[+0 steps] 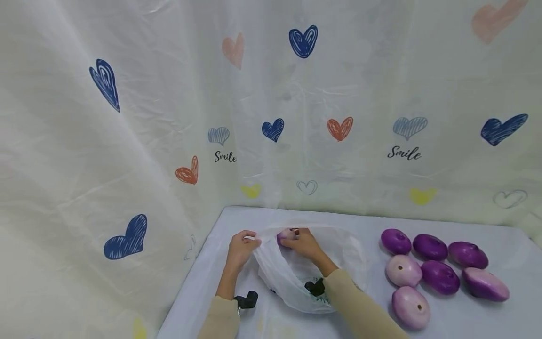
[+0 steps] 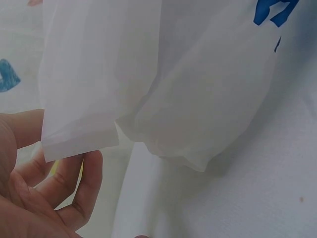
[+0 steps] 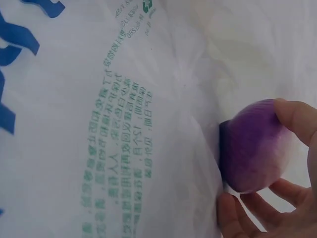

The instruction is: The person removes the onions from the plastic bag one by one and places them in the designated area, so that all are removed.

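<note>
A white plastic bag with green and blue print lies on the table, its mouth spread wide. My left hand pinches the bag's left rim between thumb and fingers; the left wrist view shows the thin film hanging from that grip. Inside the mouth, my right hand holds a purple-and-white onion, thumb on top and fingers beneath. In the right wrist view the onion is close against the bag's inner wall, where printed text shows through reversed.
On the table's right side several onions lie in a loose group, among them a dark purple onion and a paler onion. A curtain printed with hearts hangs behind and to the left of the white table.
</note>
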The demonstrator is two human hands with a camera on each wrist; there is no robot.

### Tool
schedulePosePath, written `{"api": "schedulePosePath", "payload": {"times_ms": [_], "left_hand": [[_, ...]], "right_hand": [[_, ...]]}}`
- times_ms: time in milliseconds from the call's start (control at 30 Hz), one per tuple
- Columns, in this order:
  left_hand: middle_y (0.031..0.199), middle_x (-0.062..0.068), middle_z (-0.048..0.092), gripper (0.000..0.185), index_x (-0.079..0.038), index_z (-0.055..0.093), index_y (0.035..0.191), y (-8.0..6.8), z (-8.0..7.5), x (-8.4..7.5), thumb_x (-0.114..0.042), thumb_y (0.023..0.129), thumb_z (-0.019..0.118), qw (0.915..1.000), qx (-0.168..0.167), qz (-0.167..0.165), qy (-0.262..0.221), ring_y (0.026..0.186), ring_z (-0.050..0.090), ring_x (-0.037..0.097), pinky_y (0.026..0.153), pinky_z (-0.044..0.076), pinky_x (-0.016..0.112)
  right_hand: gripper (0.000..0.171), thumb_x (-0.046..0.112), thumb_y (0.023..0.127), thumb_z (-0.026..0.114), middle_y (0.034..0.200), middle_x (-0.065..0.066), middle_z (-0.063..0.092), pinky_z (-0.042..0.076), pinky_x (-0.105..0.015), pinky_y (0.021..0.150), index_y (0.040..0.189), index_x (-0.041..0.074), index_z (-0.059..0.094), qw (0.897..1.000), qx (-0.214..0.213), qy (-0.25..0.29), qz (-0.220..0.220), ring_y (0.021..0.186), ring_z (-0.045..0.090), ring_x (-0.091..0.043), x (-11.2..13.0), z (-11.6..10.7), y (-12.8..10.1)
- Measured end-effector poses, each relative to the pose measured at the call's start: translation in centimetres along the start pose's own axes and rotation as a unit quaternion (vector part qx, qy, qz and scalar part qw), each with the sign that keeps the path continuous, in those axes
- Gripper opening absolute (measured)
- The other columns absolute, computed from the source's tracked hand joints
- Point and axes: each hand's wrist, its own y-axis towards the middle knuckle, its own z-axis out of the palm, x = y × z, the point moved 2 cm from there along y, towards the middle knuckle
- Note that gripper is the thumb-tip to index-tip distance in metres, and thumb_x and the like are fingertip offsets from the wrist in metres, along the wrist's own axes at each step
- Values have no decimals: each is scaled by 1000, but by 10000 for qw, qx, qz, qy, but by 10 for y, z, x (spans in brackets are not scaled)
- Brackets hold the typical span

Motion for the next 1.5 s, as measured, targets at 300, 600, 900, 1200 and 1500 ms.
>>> {"api": "schedulePosePath", "payload": {"times_ms": [300, 600, 900, 1200, 1500], "left_hand": [[88, 11, 74, 23, -4, 69, 112, 0, 2, 1, -14, 92, 73, 10000, 1, 16, 7, 77, 64, 18, 67, 46, 30], [87, 11, 74, 22, -4, 70, 111, -1, 1, -2, -14, 91, 74, 10000, -39, 85, -23, 76, 64, 17, 67, 47, 30], [86, 9, 73, 24, -5, 70, 112, -3, -1, -4, -16, 91, 74, 10000, -17, 73, 44, 75, 62, 17, 66, 45, 31], [85, 8, 73, 25, -5, 70, 114, -2, -2, -1, -18, 92, 73, 9998, -32, 64, 177, 75, 63, 18, 65, 45, 31], [85, 9, 72, 26, -4, 69, 115, -2, 0, 0, -17, 93, 73, 9998, -9, 103, 147, 74, 62, 17, 65, 45, 30]], "right_hand": [[83, 43, 86, 80, 143, -25, 53, 45, -60, 107, 144, -4, 43, 9989, -7, -76, 470, 128, 55, -42, -3, 7, 2], [84, 42, 85, 80, 145, -22, 53, 47, -56, 107, 148, 1, 43, 9995, 81, -165, 243, 128, 55, -38, -3, 3, -2], [82, 38, 83, 84, 141, -19, 56, 51, -55, 101, 148, 5, 46, 9990, 247, -281, -229, 123, 57, -34, 0, -20, -27], [79, 35, 82, 85, 137, -16, 56, 56, -51, 93, 147, 12, 48, 9962, 423, -462, -602, 117, 59, -31, 9, -52, -61], [81, 36, 83, 85, 141, -15, 54, 58, -42, 89, 149, 12, 45, 9935, 570, -251, -953, 114, 59, -27, 9, -89, -93]]}}
